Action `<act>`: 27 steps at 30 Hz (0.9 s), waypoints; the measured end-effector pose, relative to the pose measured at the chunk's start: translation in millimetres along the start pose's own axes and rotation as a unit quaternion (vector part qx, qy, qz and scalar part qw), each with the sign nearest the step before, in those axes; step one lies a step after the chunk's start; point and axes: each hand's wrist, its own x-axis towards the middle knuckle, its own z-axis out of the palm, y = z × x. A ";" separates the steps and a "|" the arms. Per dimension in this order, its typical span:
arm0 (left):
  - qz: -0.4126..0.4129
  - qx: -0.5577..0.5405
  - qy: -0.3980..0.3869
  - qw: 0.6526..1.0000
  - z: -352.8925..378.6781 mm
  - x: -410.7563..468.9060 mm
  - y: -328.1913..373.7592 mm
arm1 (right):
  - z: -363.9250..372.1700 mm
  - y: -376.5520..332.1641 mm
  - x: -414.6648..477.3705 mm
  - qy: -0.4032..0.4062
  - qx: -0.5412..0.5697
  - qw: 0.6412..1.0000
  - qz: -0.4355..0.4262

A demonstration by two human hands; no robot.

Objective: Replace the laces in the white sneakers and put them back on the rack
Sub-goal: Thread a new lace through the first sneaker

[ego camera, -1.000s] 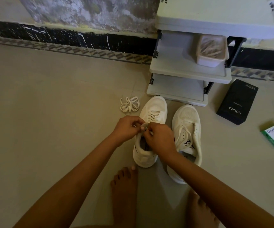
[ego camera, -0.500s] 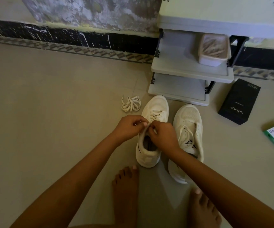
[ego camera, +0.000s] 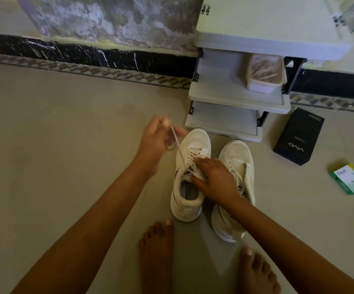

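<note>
Two white sneakers stand side by side on the floor, toes toward the rack [ego camera: 235,96]. My left hand [ego camera: 157,134], blurred, pinches the end of a white lace [ego camera: 177,143] and holds it taut up and to the left of the left sneaker [ego camera: 190,177]. My right hand [ego camera: 214,180] rests on that shoe's tongue with its fingers over the eyelets. The right sneaker [ego camera: 238,164] sits laced beside it, partly hidden by my right forearm. A loose bundle of lace [ego camera: 171,146] peeks out behind my left hand.
The grey rack has a plastic tub [ego camera: 265,75] on its middle shelf. A black phone box [ego camera: 299,137] and a small green box [ego camera: 351,179] lie on the floor to the right. My bare feet [ego camera: 157,251] are at the bottom. A wall runs along the back.
My left hand has swung up and left away from the shoe collar, drawing the lace out taut. My right hand has stayed on the tongue, now spread flatter.
</note>
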 end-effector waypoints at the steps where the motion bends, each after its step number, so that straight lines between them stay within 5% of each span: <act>1: 0.029 -0.067 -0.010 0.997 -5.9 6.5 14.0 | -0.7 0.4 0.3 -0.002 0.009 1.000 0.002; 3: 0.061 -0.076 -0.013 0.995 -11.1 15.8 28.5 | -1.9 1.7 1.4 -0.011 0.038 0.999 0.013; 5: 0.028 0.107 0.011 0.994 -6.4 15.1 21.3 | -3.0 3.6 2.7 -0.026 0.072 0.997 0.030; 6: 0.003 0.241 -0.003 0.971 -3.3 12.3 8.7 | -3.4 4.5 3.1 -0.033 0.085 0.995 0.035; 8: -0.055 0.480 -0.097 0.870 -0.9 2.3 -22.7 | -2.6 5.6 3.0 -0.044 0.094 0.994 0.041; 10: -0.090 0.558 -0.149 0.811 0.1 -6.1 -43.3 | -1.2 7.7 3.4 -0.041 0.096 0.993 0.047; 13: -0.101 0.422 -0.152 0.888 -0.4 -8.7 -41.7 | -1.4 7.3 3.9 -0.039 0.101 0.992 0.059; 16: -0.127 0.064 -0.122 0.982 -8.7 -3.7 -9.0 | -2.5 6.3 4.0 -0.042 0.089 0.994 0.054; 18: -0.104 -0.186 -0.089 0.973 -21.7 7.2 15.0 | -2.1 7.2 3.4 -0.038 0.084 0.995 0.044; 20: -0.082 -0.242 -0.046 0.966 -31.2 14.7 25.6 | -1.5 7.7 2.9 -0.036 0.081 0.995 0.041; 22: -0.051 0.017 0.006 0.999 -33.6 16.6 18.5 | -1.5 7.1 2.8 -0.037 0.072 0.996 0.042; 23: -0.028 0.226 0.015 0.974 -33.4 15.5 11.6 | -1.5 6.8 2.5 -0.036 0.068 0.996 0.042; 25: 0.004 0.514 -0.057 0.856 -28.1 9.7 -7.0 | -1.4 6.6 2.4 -0.035 0.066 0.996 0.041; 27: -0.006 0.567 -0.173 0.806 -17.6 3.3 -24.4 | -1.0 6.7 2.9 -0.038 0.064 0.996 0.042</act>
